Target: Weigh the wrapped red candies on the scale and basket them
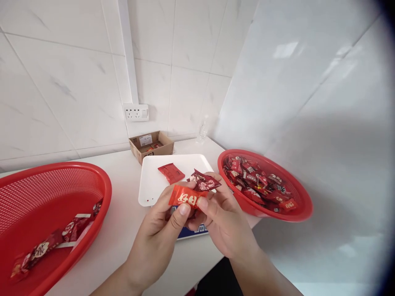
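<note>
Both hands meet in front of a white weighing scale (151, 176). My left hand (160, 230) pinches a small orange-red wrapped candy (185, 196) between thumb and fingers. Against the other end of that candy presses the thumb of my right hand (225, 222), whose fingers also hold a dark red wrapped candy (204, 181) just behind it. Whether more pieces sit inside the hands is hidden. One flat red packet (171, 173) lies on the scale's tray, beyond the fingers. Part of the scale's blue front panel (193, 233) shows below the hands.
On the right stands a red basket (304, 211) full of wrapped candies. A larger red basket (106, 181) at the left holds several wrapped pieces. Behind the scale are an open cardboard box (137, 149) and a clear plastic object (202, 130) near the tiled wall.
</note>
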A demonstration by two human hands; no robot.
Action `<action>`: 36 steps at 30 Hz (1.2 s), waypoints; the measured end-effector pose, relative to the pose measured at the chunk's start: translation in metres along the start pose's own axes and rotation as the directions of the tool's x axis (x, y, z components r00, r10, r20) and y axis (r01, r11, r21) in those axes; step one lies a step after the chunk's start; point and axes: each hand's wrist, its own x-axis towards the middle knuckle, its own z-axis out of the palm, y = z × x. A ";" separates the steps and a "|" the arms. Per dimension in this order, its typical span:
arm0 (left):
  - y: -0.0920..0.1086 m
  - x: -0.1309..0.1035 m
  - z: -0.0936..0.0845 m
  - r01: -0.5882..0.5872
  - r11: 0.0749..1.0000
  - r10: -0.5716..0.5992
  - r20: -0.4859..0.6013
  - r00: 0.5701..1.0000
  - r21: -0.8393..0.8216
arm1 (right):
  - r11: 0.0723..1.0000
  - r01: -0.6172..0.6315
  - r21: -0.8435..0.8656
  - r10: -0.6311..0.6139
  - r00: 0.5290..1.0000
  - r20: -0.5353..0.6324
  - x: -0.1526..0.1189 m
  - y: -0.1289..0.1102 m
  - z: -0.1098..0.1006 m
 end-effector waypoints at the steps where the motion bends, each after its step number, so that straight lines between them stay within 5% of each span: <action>1: 0.001 0.000 0.000 -0.015 1.000 0.016 -0.034 0.999 0.016 | 1.000 0.012 -0.008 -0.012 1.000 0.010 -0.001 0.000 0.001; 11: 0.013 0.002 0.003 0.057 0.989 -0.079 -0.169 0.982 -0.136 | 0.995 0.094 -0.026 -0.095 0.994 -0.062 -0.001 -0.001 0.005; 18: 0.021 0.006 -0.008 -0.083 0.989 0.023 -0.417 0.909 -0.126 | 0.975 0.196 -0.102 -0.203 0.977 -0.062 -0.005 -0.004 0.002; 21: 0.021 0.008 -0.011 -0.119 0.990 0.077 -0.442 0.894 -0.069 | 0.958 0.242 -0.151 -0.253 0.966 -0.057 -0.009 -0.003 0.001; 28: 0.009 -0.001 -0.015 -0.147 0.930 0.228 -0.213 0.950 0.336 | 0.885 0.386 -0.262 -0.405 0.914 -0.018 -0.018 0.001 0.009; 32: 0.012 -0.003 -0.012 -0.099 0.950 0.122 -0.060 0.991 0.297 | 0.879 0.386 -0.280 -0.395 0.918 0.025 -0.021 0.004 0.011; 36: 0.020 -0.001 -0.007 -0.207 0.922 0.194 0.072 0.978 0.328 | 0.895 0.343 -0.284 -0.350 0.936 0.026 -0.020 0.009 0.009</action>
